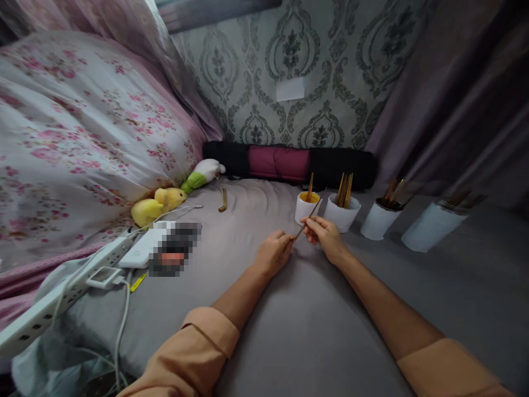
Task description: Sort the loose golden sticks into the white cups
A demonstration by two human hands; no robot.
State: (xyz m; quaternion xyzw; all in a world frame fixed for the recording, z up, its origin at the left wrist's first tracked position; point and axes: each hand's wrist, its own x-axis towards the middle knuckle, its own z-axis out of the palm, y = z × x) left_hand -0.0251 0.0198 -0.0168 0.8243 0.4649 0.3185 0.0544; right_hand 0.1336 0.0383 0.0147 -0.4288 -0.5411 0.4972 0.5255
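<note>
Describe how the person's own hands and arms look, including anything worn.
The left hand and right hand wear no gloves. Small dark marks show on the back of the left one. The left sleeve and right sleeve are peach-orange, leaving the forearms bare; the left ends in a broad, turned-back cuff.

- Clock centred mid-bed (pixel 268 342).
- 12: long roll (pixel 279 162) lying crosswise, wall (pixel 289 58) behind.
- 1 to 3: row of four cups (pixel 380 221), sticks (pixel 345 190) standing in them.
- 10: two plush toys (pixel 149 212) beside draped cloth (pixel 99 138).
- 9 to 8: power strip (pixel 78 286), charger (pixel 105 277) at its right.
</note>
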